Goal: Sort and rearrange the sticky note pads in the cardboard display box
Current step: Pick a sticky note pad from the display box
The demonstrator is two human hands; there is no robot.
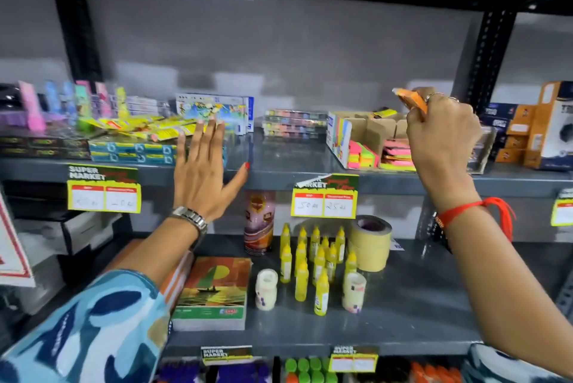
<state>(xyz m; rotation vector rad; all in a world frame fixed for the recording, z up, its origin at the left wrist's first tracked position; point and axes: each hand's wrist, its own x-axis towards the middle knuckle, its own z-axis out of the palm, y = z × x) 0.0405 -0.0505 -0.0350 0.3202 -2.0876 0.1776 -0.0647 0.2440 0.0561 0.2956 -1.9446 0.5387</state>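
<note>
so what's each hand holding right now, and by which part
The right hand grips an orange sticky note pad by its lower end, above the cardboard display box. The left hand is open, holding nothing.

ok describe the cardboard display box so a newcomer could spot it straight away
On the upper grey shelf, look right, under the raised right hand. The cardboard display box sits there, open-topped with brown dividers, the only one holding neon sticky note pads.

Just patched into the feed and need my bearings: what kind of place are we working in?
Most likely a shop's stationery aisle. Metal shelves carry "Super Market" price tags on their edges, with glue bottles, tape rolls and a cardboard display box of sticky notes set out for sale.
</note>
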